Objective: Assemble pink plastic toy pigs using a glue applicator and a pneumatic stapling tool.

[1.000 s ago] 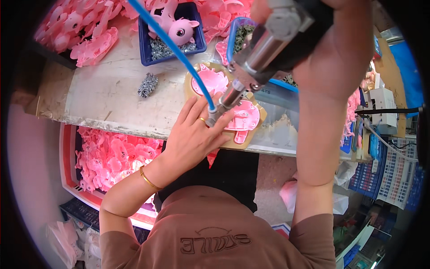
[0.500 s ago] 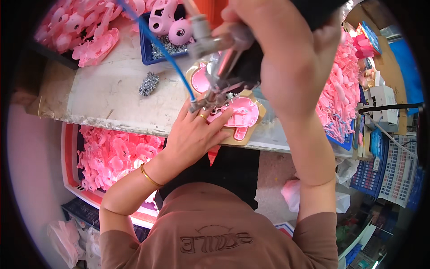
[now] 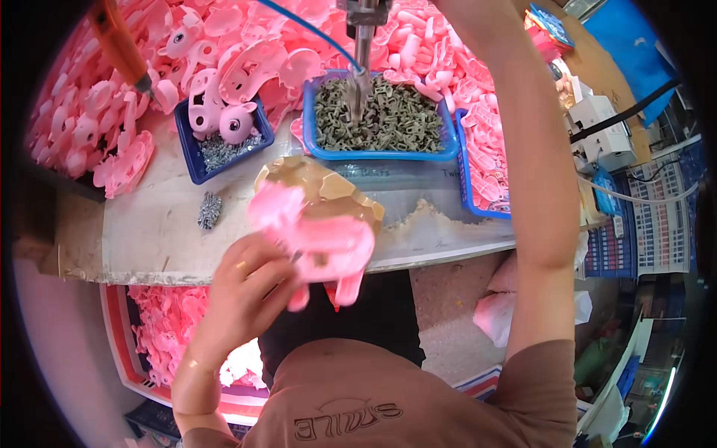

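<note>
My left hand [image 3: 258,284] is closed on the edge of a pink animal-shaped toy shell [image 3: 340,246], blurred by motion. The shell is tilted above a tan shaped holding jig [image 3: 347,190] at the table's front edge. My right arm reaches to the top edge, where only the base of my right hand [image 3: 467,11] shows; its fingers are cut off. A metal-tipped power tool [image 3: 362,56] with a blue hose points down over a blue tray [image 3: 381,154] of small grey-green parts. Whether my right hand grips the tool is hidden.
A dark blue tray [image 3: 198,166] holds screws and purple toy parts. Loose screws [image 3: 210,210] lie on the table. Pink parts [image 3: 82,127] are heaped behind; more fill a blue basket [image 3: 489,179] and a bin [image 3: 168,325] below. An orange tool [image 3: 116,45] hangs at upper left.
My left hand has lifted the pink shell off the jig and drawn it toward me. The power tool has moved up and away, over the tray of small parts, with my right arm reaching farther forward.
</note>
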Available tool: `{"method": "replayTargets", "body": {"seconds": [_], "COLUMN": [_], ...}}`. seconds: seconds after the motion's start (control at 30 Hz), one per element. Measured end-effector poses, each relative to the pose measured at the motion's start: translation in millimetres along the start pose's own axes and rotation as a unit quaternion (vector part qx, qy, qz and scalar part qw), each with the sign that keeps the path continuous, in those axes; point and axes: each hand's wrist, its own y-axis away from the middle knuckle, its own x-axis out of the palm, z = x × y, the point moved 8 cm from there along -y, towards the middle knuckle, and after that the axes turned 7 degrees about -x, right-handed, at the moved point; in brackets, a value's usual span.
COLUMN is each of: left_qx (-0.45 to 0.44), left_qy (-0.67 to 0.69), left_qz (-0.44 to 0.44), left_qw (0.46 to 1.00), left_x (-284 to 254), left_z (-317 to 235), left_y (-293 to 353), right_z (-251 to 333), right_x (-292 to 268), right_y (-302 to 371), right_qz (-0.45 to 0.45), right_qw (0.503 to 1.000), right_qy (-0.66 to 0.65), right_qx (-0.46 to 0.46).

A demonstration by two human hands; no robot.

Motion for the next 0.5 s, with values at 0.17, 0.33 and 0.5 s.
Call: {"method": "replayTargets", "body": {"seconds": [0.17,0.33,0.5], "left_qx": [-0.205,-0.423,-0.371], "left_qy": [-0.053,-0.19,-0.194], "left_qz": [0.218,0.151,0.089], "left_qw": [0.953,0.873,0.904], "left_x": [-96.6,-125.6,-125.0], "left_z": [-6.1,33.4,24.2], "left_y": [63.6,145.7,127.3], "right_z": [-125.6,-174.2,-146.4], "right_x": [-53.2,-77.7,-76.1], "right_y": [71.4,115.9,95.8], "right_qz": [0.168,0.181,0.121], "right_qw": [0.844,0.806,0.864], "right_qy": [0.484,0.564,0.489], "right_qx": [0.162,-0.002,-0.001]}}
